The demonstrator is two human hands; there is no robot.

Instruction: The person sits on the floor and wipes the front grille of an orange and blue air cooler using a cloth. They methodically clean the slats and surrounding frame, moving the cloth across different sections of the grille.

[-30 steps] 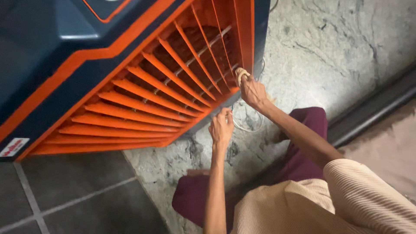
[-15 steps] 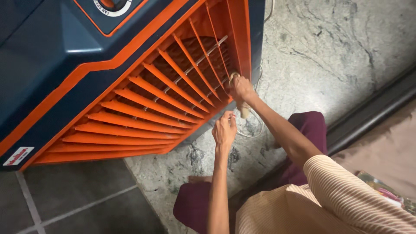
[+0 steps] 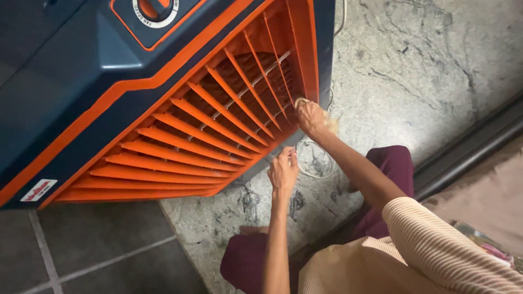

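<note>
A large dark blue air cooler (image 3: 81, 81) with an orange slatted grille (image 3: 218, 125) stands in front of me. My right hand (image 3: 311, 117) is closed on a pale cloth (image 3: 329, 125) and presses it against the grille's lower right slats. Just below that, my left hand (image 3: 283, 170) rests with its fingertips on the grille's bottom edge and holds nothing that I can see. An orange knob (image 3: 154, 7) sits on the cooler's top panel.
A thin white cable (image 3: 316, 163) loops on the marbled stone floor (image 3: 414, 60) beside the cooler. Dark grey tiles (image 3: 98, 250) lie at lower left. A dark door track (image 3: 468, 147) runs along the right. My knees in maroon trousers (image 3: 389, 163) are below.
The right hand with the cloth has slid slightly down and right along the grille's corner. The left hand stays at the bottom edge. The view shifted a little, showing more of the knob.
</note>
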